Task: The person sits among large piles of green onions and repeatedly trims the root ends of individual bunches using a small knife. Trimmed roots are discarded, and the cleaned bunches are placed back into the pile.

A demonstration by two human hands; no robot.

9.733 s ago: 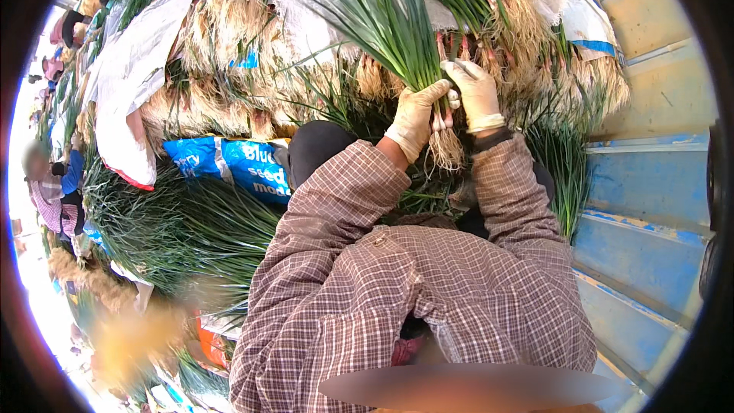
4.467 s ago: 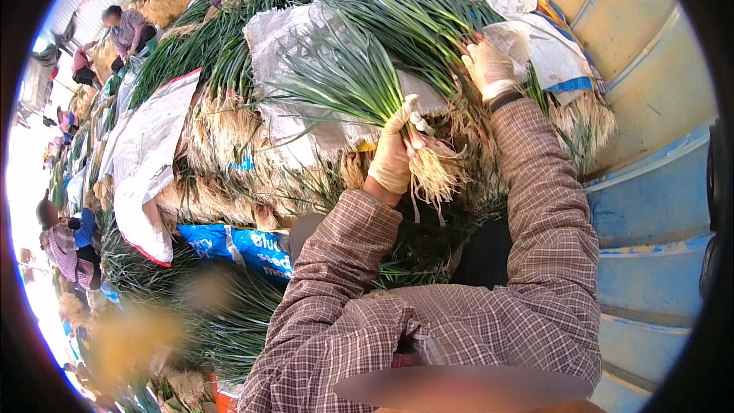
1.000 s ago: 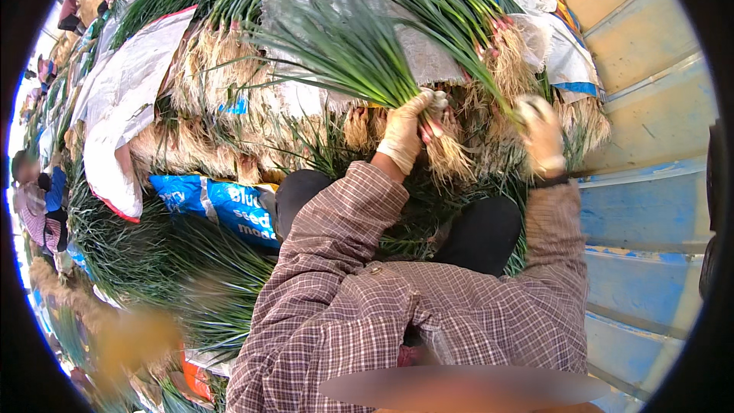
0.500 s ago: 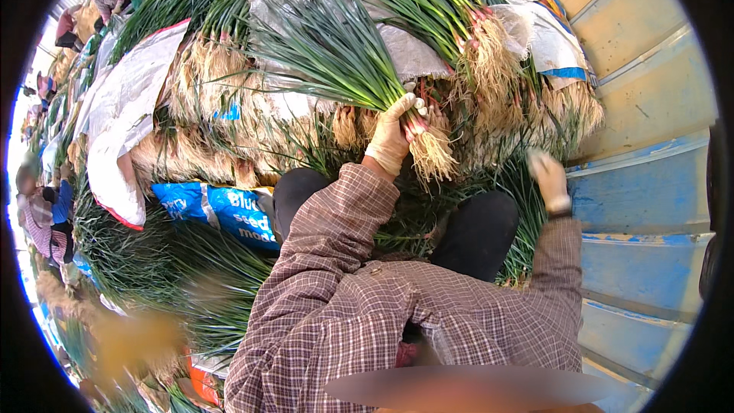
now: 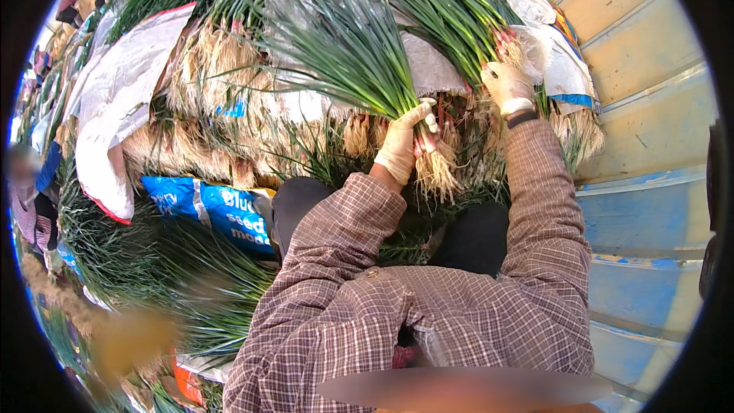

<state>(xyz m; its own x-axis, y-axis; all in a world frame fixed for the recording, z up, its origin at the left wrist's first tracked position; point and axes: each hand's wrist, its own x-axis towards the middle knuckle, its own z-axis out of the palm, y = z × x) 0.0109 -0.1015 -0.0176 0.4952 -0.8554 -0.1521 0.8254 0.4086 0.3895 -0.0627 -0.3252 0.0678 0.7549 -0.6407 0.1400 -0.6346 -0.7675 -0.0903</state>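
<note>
Two gloved hands work a heap of green onions outdoors, seen from the head camera:
Setting: bright daylight; bundled green onions point(image 5: 229, 84) with pale roots are piled across the upper part of the view, white woven sacks point(image 5: 122, 99) laid among them
Foreground left: a blue printed sack point(image 5: 206, 206) lies beside more loose green stalks point(image 5: 138, 260)
Right side: a curved blue and yellow metal wall point(image 5: 650, 153) runs down the edge of the view
Background: other people are visible far to the left, blurred
Left hand point(image 5: 401, 141): gloved, fingers wrapped tight around the neck of one bunch point(image 5: 352, 53), just above its roots
Bunch position: the green tops fan up and to the left of that fist, the root tuft point(image 5: 438, 172) hangs directly below it, touching the glove
Right hand point(image 5: 506, 82): gloved, fingers curled into the root end of a second bundle point(image 5: 443, 8) lying on the pile; whether it has a firm hold cannot be told
Spacing: the hands sit near each other, not touching
Clothing: brown plaid sleeves point(image 5: 535, 206) on both arms
</note>
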